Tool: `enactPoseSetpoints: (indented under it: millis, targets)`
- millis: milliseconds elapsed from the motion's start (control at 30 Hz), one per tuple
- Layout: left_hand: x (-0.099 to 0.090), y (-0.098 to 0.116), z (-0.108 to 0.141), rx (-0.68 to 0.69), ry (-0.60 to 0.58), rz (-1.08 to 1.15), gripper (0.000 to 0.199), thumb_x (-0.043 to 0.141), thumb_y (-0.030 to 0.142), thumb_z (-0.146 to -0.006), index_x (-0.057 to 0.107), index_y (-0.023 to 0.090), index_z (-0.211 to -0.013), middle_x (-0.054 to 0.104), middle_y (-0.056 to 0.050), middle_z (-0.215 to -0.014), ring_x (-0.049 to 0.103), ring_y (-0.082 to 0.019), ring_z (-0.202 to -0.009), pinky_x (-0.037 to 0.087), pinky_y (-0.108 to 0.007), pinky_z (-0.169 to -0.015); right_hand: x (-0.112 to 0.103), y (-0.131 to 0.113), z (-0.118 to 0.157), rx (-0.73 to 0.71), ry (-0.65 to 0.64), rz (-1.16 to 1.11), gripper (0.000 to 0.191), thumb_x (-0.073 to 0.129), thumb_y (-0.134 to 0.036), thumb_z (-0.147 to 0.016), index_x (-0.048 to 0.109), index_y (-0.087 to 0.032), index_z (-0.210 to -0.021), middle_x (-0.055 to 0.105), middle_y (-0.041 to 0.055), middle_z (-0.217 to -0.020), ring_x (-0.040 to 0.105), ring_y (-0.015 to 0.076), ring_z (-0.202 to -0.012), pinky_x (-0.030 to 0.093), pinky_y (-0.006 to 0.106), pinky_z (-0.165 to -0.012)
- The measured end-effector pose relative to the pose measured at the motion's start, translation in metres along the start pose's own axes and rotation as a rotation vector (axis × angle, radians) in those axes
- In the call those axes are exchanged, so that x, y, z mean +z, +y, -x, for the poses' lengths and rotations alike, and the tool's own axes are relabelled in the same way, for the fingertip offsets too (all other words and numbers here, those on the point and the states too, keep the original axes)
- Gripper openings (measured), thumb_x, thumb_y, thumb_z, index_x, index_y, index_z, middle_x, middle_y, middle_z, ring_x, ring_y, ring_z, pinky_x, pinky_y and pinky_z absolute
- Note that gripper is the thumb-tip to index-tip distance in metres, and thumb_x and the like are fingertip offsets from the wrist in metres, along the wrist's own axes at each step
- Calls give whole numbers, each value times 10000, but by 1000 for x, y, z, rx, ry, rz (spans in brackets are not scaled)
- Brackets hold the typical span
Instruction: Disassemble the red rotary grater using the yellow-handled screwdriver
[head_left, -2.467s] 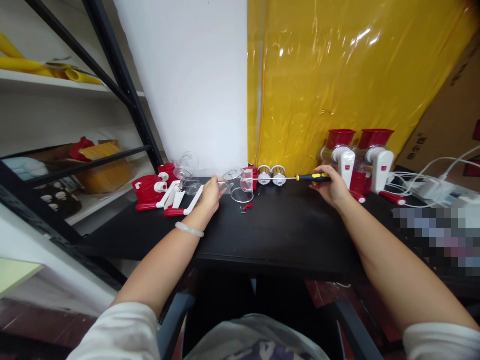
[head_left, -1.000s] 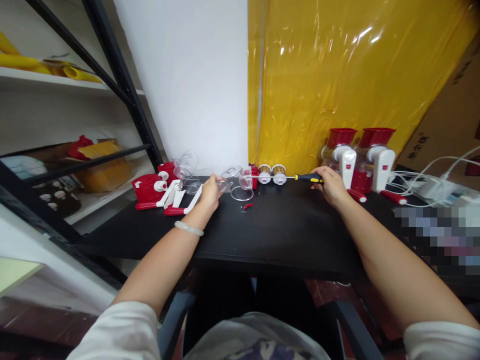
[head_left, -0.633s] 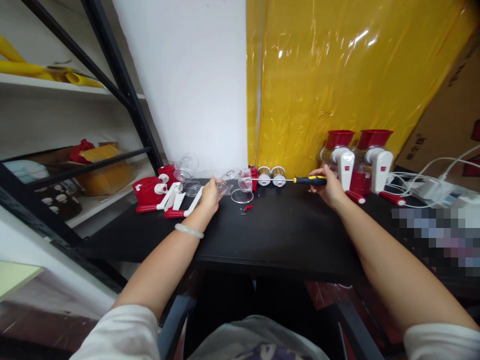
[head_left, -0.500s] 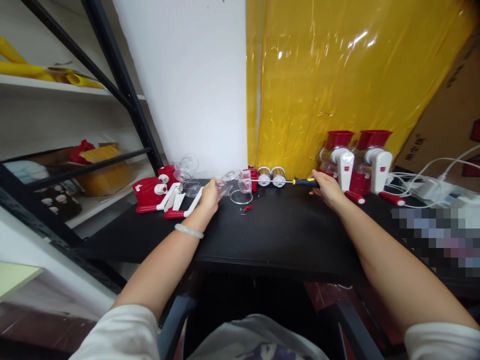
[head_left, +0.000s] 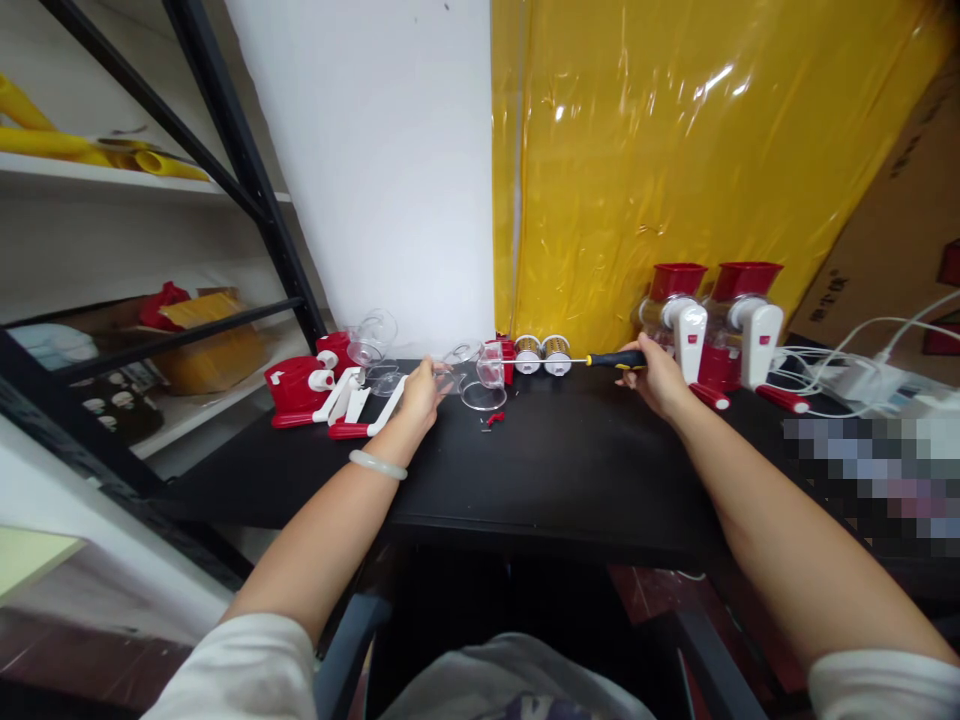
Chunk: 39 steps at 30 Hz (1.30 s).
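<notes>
My left hand (head_left: pixel 420 392) is closed around one side of a clear plastic grater housing (head_left: pixel 490 368), which lies sideways above the black tabletop. My right hand (head_left: pixel 655 374) grips the rear of a black-and-yellow screwdriver (head_left: pixel 611 359), held level. Its long shaft points left and reaches the housing's open end; the tip's exact contact cannot be made out. Below the housing lie a small red part (head_left: pixel 496 418) and a few tiny screws. Two metal grater drums (head_left: pixel 556 355) stand behind the shaft, beside a red piece.
At left on the black table (head_left: pixel 525 480) are red grater bases (head_left: pixel 291 388), white cranks with red handles (head_left: pixel 384 412) and clear housings (head_left: pixel 373 335). Two assembled rotary graters (head_left: pixel 688 330) stand at right, near white cables (head_left: pixel 847 370). A black-framed shelf (head_left: pixel 255 190) borders the left.
My right hand has shifted slightly right towards the end of the screwdriver handle, its fingers placed differently. My left hand and the housing stay almost where they were.
</notes>
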<state>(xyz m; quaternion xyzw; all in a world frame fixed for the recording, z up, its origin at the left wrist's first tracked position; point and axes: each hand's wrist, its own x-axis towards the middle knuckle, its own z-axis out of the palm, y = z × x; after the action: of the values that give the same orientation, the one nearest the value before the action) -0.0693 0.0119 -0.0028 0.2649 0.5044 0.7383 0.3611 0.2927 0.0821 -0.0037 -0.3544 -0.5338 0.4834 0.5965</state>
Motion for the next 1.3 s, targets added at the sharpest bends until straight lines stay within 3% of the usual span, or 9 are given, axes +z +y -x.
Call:
enactPoseSetpoints:
  millis: [100, 367, 500, 600, 700, 900, 1000, 1133, 1300]
  targets:
    - [0, 1, 1, 0, -7, 2, 285, 584, 383, -884, 602, 177, -687, 695, -66, -956, 617, -145, -820, 547, -274, -765, 0, 4, -1, 22, 13, 113, 460, 741, -631, -761, 488, -248, -727, 305, -120, -397, 296, 66, -331, 527, 274, -496]
    - [1, 0, 1, 12, -22, -3, 313, 633, 416, -864, 593, 175, -668, 684, -62, -914, 619, -149, -809, 553, -288, -776, 2, -8, 5, 17, -34, -145, 380, 791, -291, -592, 525, -270, -862, 572, -93, -689, 492, 65, -483, 553, 266, -567]
    - [1, 0, 1, 10, -19, 11, 313, 607, 409, -883, 593, 175, -675, 688, -65, -913, 622, -146, -808, 550, -280, -777, 2, -6, 3, 32, -25, -131, 383, 795, -468, -655, 520, -262, -824, 545, -83, -629, 487, 83, -457, 548, 283, -543]
    - [1, 0, 1, 1, -15, 8, 307, 588, 406, -892, 599, 179, -686, 691, -61, -924, 625, -141, -801, 550, -280, -787, 3, -2, 1, 14, -16, -34, 402, 674, -632, -783, 522, -259, -781, 380, -99, -457, 357, 87, -365, 528, 293, -504]
    - [1, 0, 1, 10, -13, -3, 304, 596, 400, -886, 597, 177, -680, 695, -65, -944, 633, -146, -828, 551, -282, -792, 3, -2, 1, -10, 4, 27, 319, 703, -515, -792, 522, -256, -751, 311, -113, -408, 295, 78, -348, 513, 277, -496]
    - [1, 1, 2, 10, -21, -1, 309, 622, 425, -868, 599, 177, -684, 695, -80, -946, 623, -159, -843, 547, -266, -752, 2, -9, 6, 16, -23, -144, 318, 753, -301, -617, 531, -271, -842, 532, -99, -584, 454, 77, -446, 555, 280, -573]
    - [1, 1, 2, 19, -16, -3, 311, 625, 434, -868, 603, 179, -691, 696, -81, -945, 622, -163, -853, 548, -266, -757, 2, -9, 5, 16, -55, -136, 323, 775, -403, -652, 536, -267, -823, 543, -89, -598, 464, 83, -450, 552, 286, -553]
    - [1, 2, 2, 7, -2, 12, 309, 605, 415, -883, 593, 182, -680, 695, -63, -925, 614, -146, -794, 551, -283, -766, 3, -3, 1, -5, -28, -21, 469, 649, -703, -785, 542, -248, -750, 367, -92, -433, 367, 93, -357, 555, 320, -513]
    - [1, 2, 1, 4, -3, 6, 308, 604, 413, -880, 602, 182, -677, 703, -59, -934, 616, -139, -801, 545, -259, -756, 2, 2, 0, -14, -7, 29, 430, 799, -578, -714, 529, -250, -774, 374, -109, -449, 385, 78, -379, 564, 289, -527]
